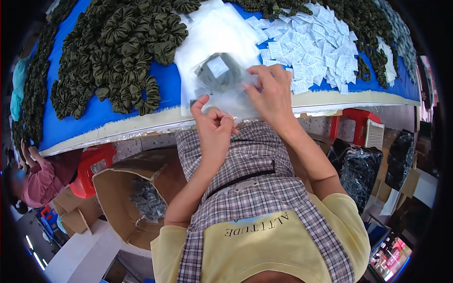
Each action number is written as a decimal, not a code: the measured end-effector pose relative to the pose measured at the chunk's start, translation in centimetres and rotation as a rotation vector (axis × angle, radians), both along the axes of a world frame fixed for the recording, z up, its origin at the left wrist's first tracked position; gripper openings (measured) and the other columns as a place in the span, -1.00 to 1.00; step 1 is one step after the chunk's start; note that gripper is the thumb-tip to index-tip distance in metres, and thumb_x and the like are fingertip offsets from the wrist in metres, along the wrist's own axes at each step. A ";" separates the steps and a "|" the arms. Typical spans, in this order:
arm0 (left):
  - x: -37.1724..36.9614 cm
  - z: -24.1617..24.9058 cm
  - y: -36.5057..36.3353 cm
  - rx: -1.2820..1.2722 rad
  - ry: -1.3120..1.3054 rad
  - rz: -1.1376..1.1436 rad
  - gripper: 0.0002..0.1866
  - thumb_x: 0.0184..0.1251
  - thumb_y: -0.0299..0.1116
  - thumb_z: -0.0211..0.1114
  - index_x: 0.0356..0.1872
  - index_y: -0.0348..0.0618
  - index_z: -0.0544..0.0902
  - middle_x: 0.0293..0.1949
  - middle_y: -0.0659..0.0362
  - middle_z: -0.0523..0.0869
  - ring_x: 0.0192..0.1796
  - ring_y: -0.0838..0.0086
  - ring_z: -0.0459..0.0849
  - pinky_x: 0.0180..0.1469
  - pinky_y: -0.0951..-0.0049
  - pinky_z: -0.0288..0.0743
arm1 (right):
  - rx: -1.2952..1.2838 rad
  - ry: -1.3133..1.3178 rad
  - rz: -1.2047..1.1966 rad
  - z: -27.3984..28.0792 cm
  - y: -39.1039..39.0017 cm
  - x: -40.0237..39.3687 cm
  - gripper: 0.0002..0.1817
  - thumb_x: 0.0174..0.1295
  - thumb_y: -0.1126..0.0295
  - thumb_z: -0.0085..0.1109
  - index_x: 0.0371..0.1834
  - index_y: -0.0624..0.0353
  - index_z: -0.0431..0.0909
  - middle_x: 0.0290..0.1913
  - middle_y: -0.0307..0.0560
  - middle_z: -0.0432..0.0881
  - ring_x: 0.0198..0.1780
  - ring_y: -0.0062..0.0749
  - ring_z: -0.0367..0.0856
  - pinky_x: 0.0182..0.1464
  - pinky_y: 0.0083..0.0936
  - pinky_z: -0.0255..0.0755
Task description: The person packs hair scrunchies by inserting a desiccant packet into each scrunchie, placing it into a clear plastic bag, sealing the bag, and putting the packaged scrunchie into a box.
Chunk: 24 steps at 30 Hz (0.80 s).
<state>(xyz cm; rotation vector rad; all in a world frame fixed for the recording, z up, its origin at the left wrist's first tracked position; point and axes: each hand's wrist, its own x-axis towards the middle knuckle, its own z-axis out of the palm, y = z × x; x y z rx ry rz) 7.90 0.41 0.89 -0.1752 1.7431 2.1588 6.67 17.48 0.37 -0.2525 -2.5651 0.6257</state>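
Observation:
A clear plastic bag (241,100) holds a dark green scrunchie (229,71) with a white printed label (217,67) on top. It lies over a stack of clear bags (226,28) at the table's near edge. At the bag's right side, my right hand (273,92) pinches the plastic between thumb and fingers. My left hand (214,125) is by the bag's near edge, forefinger raised, thumb and other fingers closed together. Whatever sits in that pinch is too small to make out.
Piles of green scrunchies (127,45) cover the blue cloth (165,82) to the left. Loose white labels (311,45) are heaped on the right. Below stand an open cardboard box (118,203) and red stools (96,170). Another person (45,181) works at far left.

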 end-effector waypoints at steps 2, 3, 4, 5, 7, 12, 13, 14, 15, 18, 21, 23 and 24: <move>-0.1 0.1 -0.5 0.001 -0.095 0.007 -0.39 0.31 -0.74 0.12 0.37 -0.27 0.19 -0.38 0.21 0.58 -0.41 0.57 0.61 -0.36 0.65 0.57 | 0.216 0.147 0.075 -0.3 1.3 1.0 -0.56 0.14 0.44 0.42 0.11 0.08 0.56 -0.62 -0.30 0.43 -0.49 -0.43 0.44 -0.41 -0.50 0.35; 0.0 0.1 -0.7 -0.002 -0.102 0.006 -0.39 0.31 -0.74 0.12 0.37 -0.27 0.19 -0.38 0.21 0.58 -0.41 0.57 0.61 -0.36 0.65 0.57 | 0.214 0.140 0.074 -0.2 1.3 1.5 -0.56 0.14 0.44 0.42 0.11 0.08 0.56 -0.62 -0.30 0.43 -0.49 -0.43 0.44 -0.41 -0.50 0.35; 0.1 0.1 -0.9 -0.022 -0.129 -0.042 -0.44 0.32 -0.73 0.14 0.33 -0.30 0.23 -0.37 0.19 0.60 -0.40 0.56 0.63 -0.35 0.65 0.59 | 0.126 0.033 0.052 0.3 1.1 2.1 -0.58 0.12 0.43 0.42 0.08 0.09 0.57 -0.59 -0.28 0.46 -0.46 -0.41 0.44 -0.36 -0.48 0.36; 0.1 0.0 -1.2 -0.044 -0.155 -0.090 -0.48 0.32 -0.72 0.16 0.30 -0.33 0.28 -0.36 0.17 0.62 -0.38 0.55 0.66 -0.34 0.64 0.61 | 0.038 -0.073 0.030 0.9 1.0 2.9 -0.59 0.11 0.43 0.43 0.06 0.10 0.58 -0.55 -0.26 0.50 -0.43 -0.40 0.43 -0.31 -0.46 0.36; 0.2 0.1 -1.7 -0.089 -0.205 -0.185 -0.56 0.34 -0.70 0.20 0.23 -0.39 0.37 -0.34 0.14 0.67 -0.36 0.53 0.71 -0.31 0.62 0.66 | -0.143 -0.281 -0.014 1.8 0.6 4.1 -0.61 0.08 0.43 0.44 0.01 0.11 0.60 -0.48 -0.22 0.58 -0.38 -0.37 0.42 -0.21 -0.42 0.38; 0.2 0.3 -2.2 -0.084 -0.230 -0.158 -0.78 0.37 -0.64 0.28 0.00 -0.45 0.55 -0.28 0.06 0.74 -0.33 0.50 0.75 -0.27 0.64 0.67 | 0.077 0.230 0.348 1.4 -0.2 5.9 -0.86 0.16 0.48 0.41 -0.20 0.16 0.73 -0.36 -0.25 0.50 -0.31 -0.39 0.39 -0.19 -0.48 0.32; 0.3 0.3 -2.1 -0.088 -0.229 -0.162 -0.78 0.37 -0.64 0.28 0.00 -0.45 0.55 -0.28 0.06 0.74 -0.33 0.50 0.75 -0.27 0.64 0.67 | 0.011 0.183 0.412 1.3 -1.1 6.0 -0.88 0.16 0.50 0.40 -0.23 0.16 0.72 -0.36 -0.26 0.50 -0.31 -0.40 0.39 -0.21 -0.50 0.32; 0.5 0.3 -2.2 -0.071 -0.234 -0.139 -0.80 0.37 -0.63 0.29 -0.03 -0.45 0.57 -0.28 0.05 0.75 -0.34 0.50 0.75 -0.26 0.64 0.67 | -0.056 0.136 0.475 1.0 -1.9 6.1 -0.90 0.15 0.51 0.39 -0.27 0.16 0.72 -0.37 -0.26 0.49 -0.31 -0.41 0.39 -0.23 -0.51 0.31; 0.7 0.2 -2.2 -0.054 -0.241 -0.116 -0.83 0.37 -0.62 0.30 -0.07 -0.45 0.59 -0.28 0.04 0.76 -0.34 0.50 0.75 -0.26 0.64 0.68 | -0.060 0.137 0.471 0.3 -2.4 6.2 -0.90 0.15 0.51 0.39 -0.27 0.16 0.72 -0.37 -0.26 0.49 -0.31 -0.41 0.39 -0.23 -0.51 0.31; 1.1 0.0 -2.3 -0.019 -0.251 -0.062 -0.87 0.36 -0.61 0.33 -0.13 -0.45 0.63 -0.28 0.03 0.78 -0.35 0.50 0.75 -0.25 0.63 0.69 | 0.010 0.159 0.498 -1.5 -3.2 6.5 -0.88 0.11 0.53 0.40 -0.28 0.16 0.71 -0.35 -0.27 0.51 -0.32 -0.42 0.39 -0.24 -0.51 0.30; 1.2 -0.2 -1.9 -0.090 -0.222 -0.032 -0.88 0.37 -0.60 0.34 -0.15 -0.44 0.64 -0.32 0.04 0.78 -0.36 0.49 0.75 -0.25 0.62 0.69 | 0.091 0.223 0.564 -2.0 -3.3 6.7 -0.85 0.08 0.58 0.37 -0.28 0.15 0.70 -0.36 -0.26 0.52 -0.36 -0.41 0.38 -0.26 -0.53 0.31; 1.2 -0.4 -1.8 -0.108 -0.207 -0.026 -0.88 0.37 -0.59 0.34 -0.15 -0.44 0.65 -0.34 0.04 0.78 -0.36 0.49 0.75 -0.25 0.62 0.69 | 0.010 0.281 0.591 -2.7 -3.4 6.4 -0.82 0.03 0.63 0.34 -0.30 0.14 0.68 -0.37 -0.27 0.54 -0.39 -0.43 0.38 -0.29 -0.55 0.32; 1.3 -0.7 -1.9 -0.085 -0.203 -0.007 -0.87 0.37 -0.59 0.35 -0.15 -0.44 0.65 -0.35 0.05 0.78 -0.36 0.49 0.75 -0.26 0.62 0.69 | -0.099 0.314 0.593 -3.0 -3.5 6.4 -0.80 0.00 0.65 0.31 -0.31 0.14 0.66 -0.38 -0.28 0.55 -0.41 -0.46 0.38 -0.31 -0.56 0.33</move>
